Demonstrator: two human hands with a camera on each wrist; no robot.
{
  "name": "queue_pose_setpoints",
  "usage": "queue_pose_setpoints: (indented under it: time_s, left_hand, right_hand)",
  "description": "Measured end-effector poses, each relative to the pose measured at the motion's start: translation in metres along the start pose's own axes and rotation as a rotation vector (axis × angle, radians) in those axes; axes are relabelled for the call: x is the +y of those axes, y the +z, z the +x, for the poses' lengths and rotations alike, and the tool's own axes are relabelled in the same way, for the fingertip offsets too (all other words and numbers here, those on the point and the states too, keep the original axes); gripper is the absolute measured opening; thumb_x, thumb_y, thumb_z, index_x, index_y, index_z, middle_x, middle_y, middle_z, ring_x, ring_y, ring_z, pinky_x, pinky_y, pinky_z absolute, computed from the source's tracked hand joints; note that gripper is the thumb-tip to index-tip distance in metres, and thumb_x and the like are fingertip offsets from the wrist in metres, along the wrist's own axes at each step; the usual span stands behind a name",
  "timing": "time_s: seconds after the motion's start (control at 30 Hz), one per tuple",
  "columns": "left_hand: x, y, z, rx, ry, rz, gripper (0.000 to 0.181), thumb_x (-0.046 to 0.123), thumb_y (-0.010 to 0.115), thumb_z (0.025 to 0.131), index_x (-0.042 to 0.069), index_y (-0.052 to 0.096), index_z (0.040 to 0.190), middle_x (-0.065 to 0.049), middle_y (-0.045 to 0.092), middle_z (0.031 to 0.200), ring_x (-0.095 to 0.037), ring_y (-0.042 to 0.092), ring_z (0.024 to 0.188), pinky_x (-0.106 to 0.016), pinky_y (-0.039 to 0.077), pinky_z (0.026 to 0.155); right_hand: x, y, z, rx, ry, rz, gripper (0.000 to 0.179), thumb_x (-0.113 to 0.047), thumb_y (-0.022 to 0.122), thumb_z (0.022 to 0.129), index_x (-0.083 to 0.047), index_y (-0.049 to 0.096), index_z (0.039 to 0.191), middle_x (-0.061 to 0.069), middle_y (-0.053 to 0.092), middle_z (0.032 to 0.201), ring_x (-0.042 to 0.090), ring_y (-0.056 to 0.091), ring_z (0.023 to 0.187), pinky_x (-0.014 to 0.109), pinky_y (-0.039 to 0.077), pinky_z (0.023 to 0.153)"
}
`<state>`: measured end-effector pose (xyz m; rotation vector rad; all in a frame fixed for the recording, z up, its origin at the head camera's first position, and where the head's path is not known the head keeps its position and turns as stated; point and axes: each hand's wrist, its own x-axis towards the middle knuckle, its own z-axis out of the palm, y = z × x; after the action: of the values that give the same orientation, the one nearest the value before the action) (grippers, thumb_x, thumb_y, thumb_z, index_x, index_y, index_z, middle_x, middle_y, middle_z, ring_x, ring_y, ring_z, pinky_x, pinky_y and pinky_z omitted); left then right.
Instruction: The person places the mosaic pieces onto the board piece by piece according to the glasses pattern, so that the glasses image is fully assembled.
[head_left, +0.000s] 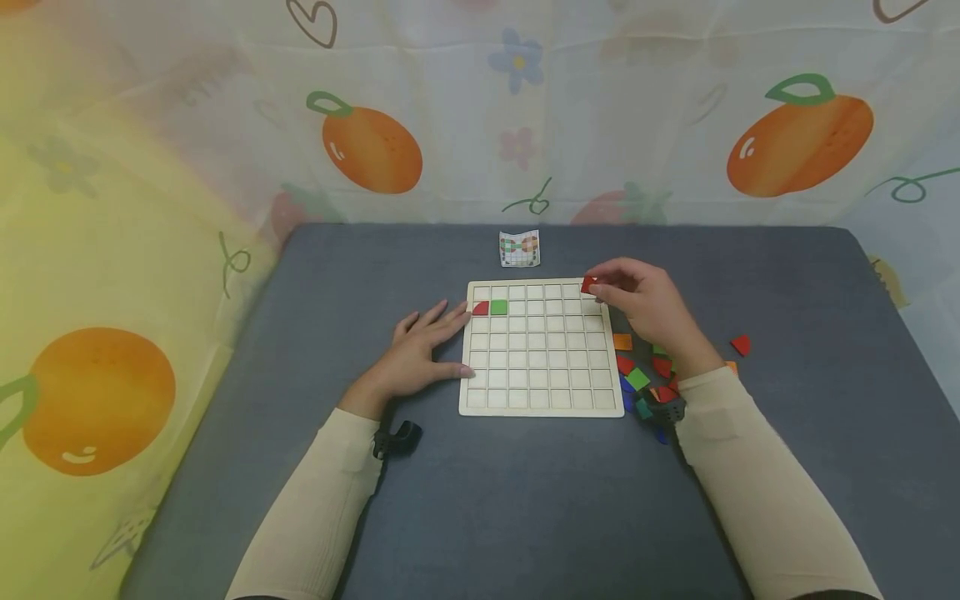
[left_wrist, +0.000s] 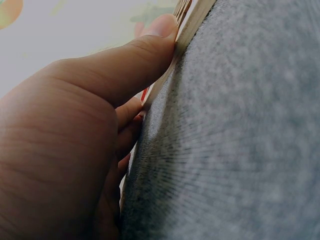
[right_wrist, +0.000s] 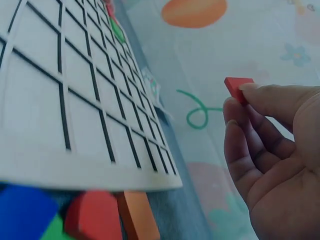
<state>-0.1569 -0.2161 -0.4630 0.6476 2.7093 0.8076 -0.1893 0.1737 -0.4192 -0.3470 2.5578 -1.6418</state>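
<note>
A cream grid board (head_left: pixel 540 410) lies on the grey table, with a red curved tile (head_left: pixel 481 308) and a green square tile (head_left: pixel 498 307) side by side in its second row at the left. My left hand (head_left: pixel 412 354) rests at the board's left edge, its thumb and fingertips touching the rim and fingers spread. Over the board's top right corner, my right hand (head_left: pixel 645 302) pinches a red tile (right_wrist: pixel 238 88) between thumb and fingers. In the right wrist view that tile is held above the board's level.
Several loose tiles lie right of the board, among them an orange tile (head_left: pixel 622 342), a green tile (head_left: pixel 637 380) and, farther out, a red tile (head_left: pixel 741 344). A small pattern card (head_left: pixel 520 249) sits behind the board. A printed curtain (head_left: pixel 465 100) hangs at the table's back.
</note>
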Motion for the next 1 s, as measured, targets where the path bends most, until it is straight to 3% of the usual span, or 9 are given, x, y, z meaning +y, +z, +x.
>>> queue_pose_setpoints:
  time_s: [0.37,0.63,1.0]
  left_hand:
    - [-0.002,0.001,0.000,0.002,0.007,0.013,0.101,0.056,0.084,0.093,0.023,0.033,0.174,0.011,0.021,0.178,-0.020,0.005,0.166,-0.058,-0.005,0.126]
    - [-0.002,0.002,0.001,0.002,0.009,0.010,0.099,0.057,0.083,0.095,0.024,0.032,0.174,0.010,0.022,0.179,-0.019,0.004,0.166,-0.057,-0.005,0.126]
    - [-0.004,0.002,0.002,0.000,-0.009,0.018,0.099,0.058,0.082,0.094,0.025,0.032,0.174,0.012,0.021,0.178,-0.017,0.004,0.165,-0.056,-0.005,0.126]
  right_hand:
    - [-0.007,0.026,0.020,-0.078,0.024,0.043,0.023,-0.017,0.071,0.109,-0.004,0.076,0.128,0.015,0.075,0.115,0.036,0.071,0.106,0.050,0.053,0.095]
    - [-0.006,0.050,0.032,-0.169,0.067,0.002,0.016,-0.014,0.071,0.109,-0.008,0.077,0.122,0.010,0.073,0.112,0.028,0.066,0.100,0.045,0.052,0.089]
    - [-0.009,0.080,0.047,-0.192,0.076,-0.076,0.013,-0.013,0.072,0.108,-0.007,0.078,0.118,0.009,0.073,0.109,0.028,0.064,0.103,0.045,0.051,0.093]
